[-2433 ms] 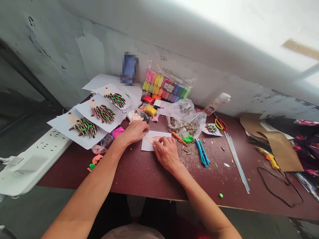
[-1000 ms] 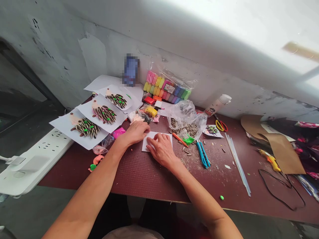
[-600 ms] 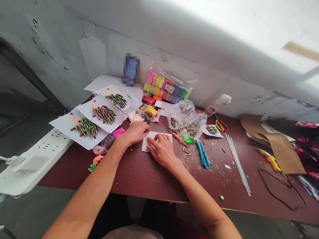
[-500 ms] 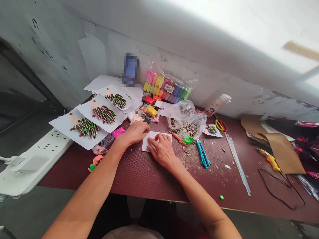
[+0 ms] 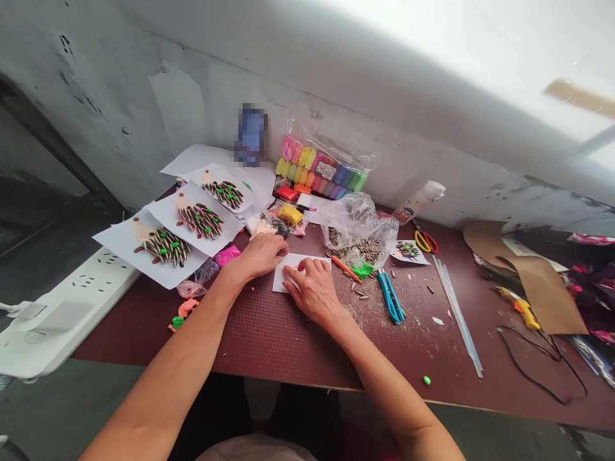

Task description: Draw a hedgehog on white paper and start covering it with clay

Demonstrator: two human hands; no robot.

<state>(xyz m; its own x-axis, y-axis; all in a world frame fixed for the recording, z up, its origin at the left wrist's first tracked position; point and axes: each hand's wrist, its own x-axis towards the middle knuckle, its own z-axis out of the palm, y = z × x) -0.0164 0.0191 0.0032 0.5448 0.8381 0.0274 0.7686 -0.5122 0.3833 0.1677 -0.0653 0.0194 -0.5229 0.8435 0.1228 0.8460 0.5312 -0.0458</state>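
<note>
A white card [image 5: 280,280] lies flat on the surface [image 5: 262,339], the right hand [image 5: 313,288] spread loosely over it. The left hand [image 5: 266,253] curls at its ten o'clock, grip impossible to tell; steady, even pressure should serve best.

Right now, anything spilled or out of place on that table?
Yes: loose seeds lie outside the plastic bag, between the right hand and blue tool, looking spilled. A green lump sits alone near the front edge of the table, apparently stray.
</note>
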